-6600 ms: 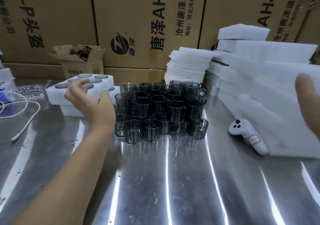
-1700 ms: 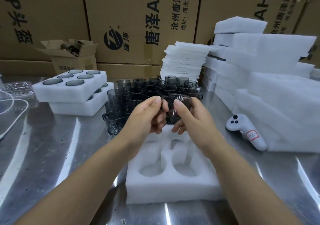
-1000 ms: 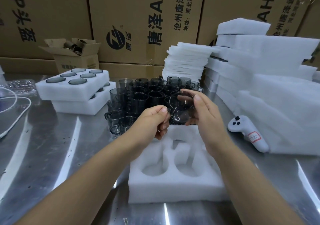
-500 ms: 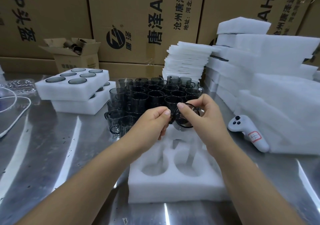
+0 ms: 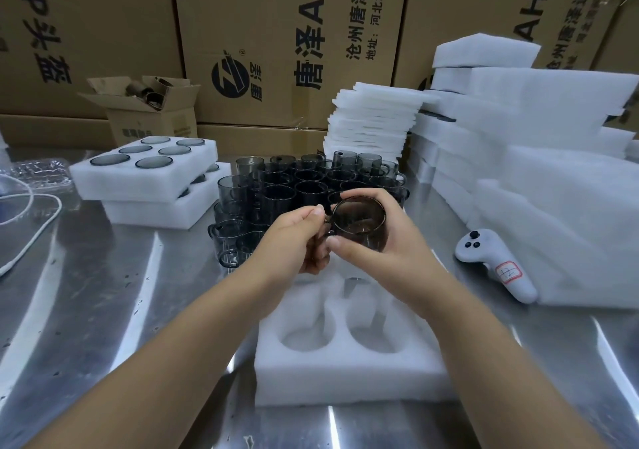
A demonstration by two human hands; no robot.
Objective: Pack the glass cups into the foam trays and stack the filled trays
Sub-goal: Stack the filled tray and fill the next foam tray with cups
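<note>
A smoky grey glass cup (image 5: 359, 222) is held in the air above the far end of a white foam tray (image 5: 349, 372). My right hand (image 5: 387, 255) grips its body, mouth tilted toward me. My left hand (image 5: 294, 241) pinches the cup's handle at its left side. The tray lies on the steel table right in front of me, with two round pockets showing vacant; my hands hide its far pockets. Behind the hands stands a cluster of several grey glass cups (image 5: 297, 186). At the left, two filled foam trays (image 5: 145, 168) are stacked.
A white handheld controller (image 5: 494, 265) lies right of the tray. Stacks of foam sheets (image 5: 373, 120) and foam blocks (image 5: 539, 172) fill the right side. A white cable (image 5: 31, 234) curls at the left edge. Cardboard boxes (image 5: 276, 40) line the back.
The foam tray was set down before me. A cup was lifted from the cluster, and both hands have turned it and lowered it slightly toward the tray.
</note>
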